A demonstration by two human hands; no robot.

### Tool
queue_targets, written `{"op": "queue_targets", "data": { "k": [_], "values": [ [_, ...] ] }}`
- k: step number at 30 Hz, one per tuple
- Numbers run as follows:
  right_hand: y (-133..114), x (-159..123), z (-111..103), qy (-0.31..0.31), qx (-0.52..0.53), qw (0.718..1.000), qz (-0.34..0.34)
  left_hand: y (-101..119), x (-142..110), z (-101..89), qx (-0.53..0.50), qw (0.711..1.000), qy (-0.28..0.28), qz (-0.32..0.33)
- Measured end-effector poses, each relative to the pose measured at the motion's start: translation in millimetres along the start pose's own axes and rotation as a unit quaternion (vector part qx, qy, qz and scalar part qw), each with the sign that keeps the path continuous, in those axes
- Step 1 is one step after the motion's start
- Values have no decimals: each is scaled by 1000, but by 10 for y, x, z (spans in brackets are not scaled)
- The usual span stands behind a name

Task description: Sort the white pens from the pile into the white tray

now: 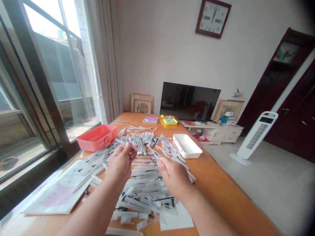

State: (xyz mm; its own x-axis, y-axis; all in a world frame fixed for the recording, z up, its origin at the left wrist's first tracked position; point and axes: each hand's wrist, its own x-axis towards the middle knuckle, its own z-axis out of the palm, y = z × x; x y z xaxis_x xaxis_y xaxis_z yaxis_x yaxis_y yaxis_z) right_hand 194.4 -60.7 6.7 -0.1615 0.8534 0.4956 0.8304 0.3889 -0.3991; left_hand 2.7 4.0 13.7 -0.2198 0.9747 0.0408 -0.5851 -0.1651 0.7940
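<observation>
A large heap of thin pens in clear plastic sleeves [145, 185] covers the middle of the orange wooden table [216, 186]. Above the heap, my left hand [120, 162] pinches one sleeved pen [125, 144] between thumb and fingertips. My right hand [173, 177] hangs just over the heap, its fingers curled and pointing left. Its fingertips are among the pens, and the hand hides whether it grips one. A sheet of printed paper [59, 191] lies under the heap's left edge, and a white sheet [176, 216] lies under its near right edge.
A pink plastic tray [97, 137] stands at the table's left edge, and a white rectangular tray [187, 146] stands at the right. A book [150, 120], a yellow box [169, 121] and a loose pen [122, 121] lie farther along. A window runs along the left side.
</observation>
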Motion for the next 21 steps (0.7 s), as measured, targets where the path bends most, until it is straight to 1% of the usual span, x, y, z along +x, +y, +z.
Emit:
{"op": "queue_targets", "data": {
  "k": [4,8,11,13,17,19,20,21],
  "values": [
    [167,20,52,-7,-31,999,18,-12,-20,9,20,1000,0,-6],
    [248,23,65,-30,-47,998,29,-25,-18,3,56,998,-12,-11],
    [254,26,35,-37,-19,999,26,-44,-15,-16,89,996,-25,-1],
    [250,33,7,-29,17,999,23,-55,-23,-18,129,991,-41,12],
    [241,54,-26,38,97,994,40,-96,-89,30,230,967,-96,46],
    [238,63,-25,68,148,985,56,-135,-135,54,271,950,-131,84],
    [236,65,-21,76,176,979,66,-155,-156,59,306,933,-151,116],
    [235,67,-17,81,204,973,77,-174,-175,59,354,906,-171,155]
  ]
}}
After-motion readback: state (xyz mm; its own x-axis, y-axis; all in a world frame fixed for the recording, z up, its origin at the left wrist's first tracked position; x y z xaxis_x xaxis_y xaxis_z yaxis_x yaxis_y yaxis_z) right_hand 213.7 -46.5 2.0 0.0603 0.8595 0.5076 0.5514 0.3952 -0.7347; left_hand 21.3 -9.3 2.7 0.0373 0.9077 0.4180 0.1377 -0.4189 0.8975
